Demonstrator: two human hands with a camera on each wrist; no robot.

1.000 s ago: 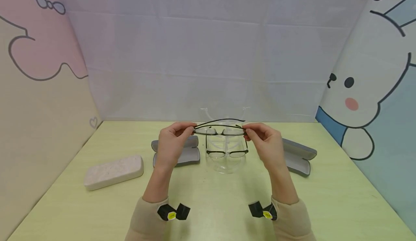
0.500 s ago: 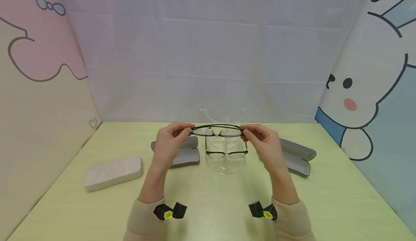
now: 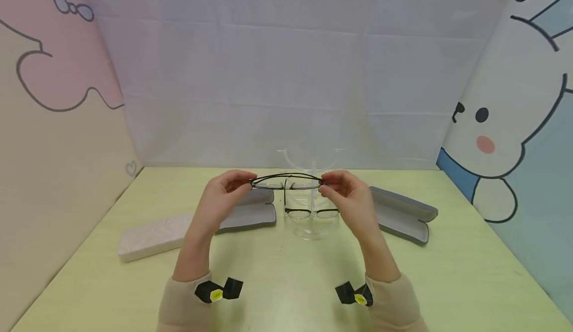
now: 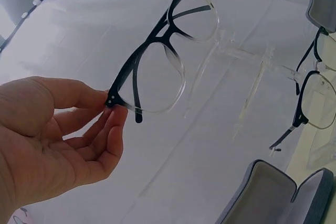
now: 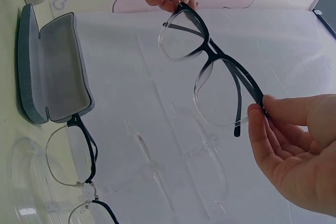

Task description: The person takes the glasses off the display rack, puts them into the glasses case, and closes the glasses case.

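My left hand point(image 3: 217, 198) and right hand point(image 3: 351, 200) hold a pair of eyeglasses point(image 4: 161, 38) level between them, one at each end of the frame. The front has a dark upper rim and clear lower rims, and both temples lie folded across behind the lenses, as the right wrist view shows. Thumb and fingers of each hand pinch a hinge corner. Behind and below, a second pair of glasses point(image 3: 298, 210) with dark brows sits on a clear display stand point(image 3: 312, 234). The held pair and my right hand partly cover that stand.
An open grey glasses case point(image 3: 252, 216) lies left of the stand, partly behind my left hand. Another open grey case point(image 3: 405, 217) lies to the right. A closed pale case point(image 3: 149, 237) rests at the left. A white cloth backdrop point(image 3: 286, 73) rises behind the table.
The temples of the held glasses, one of them raised a second ago, have folded down behind the lenses. Both hands have shifted slightly left with the glasses.
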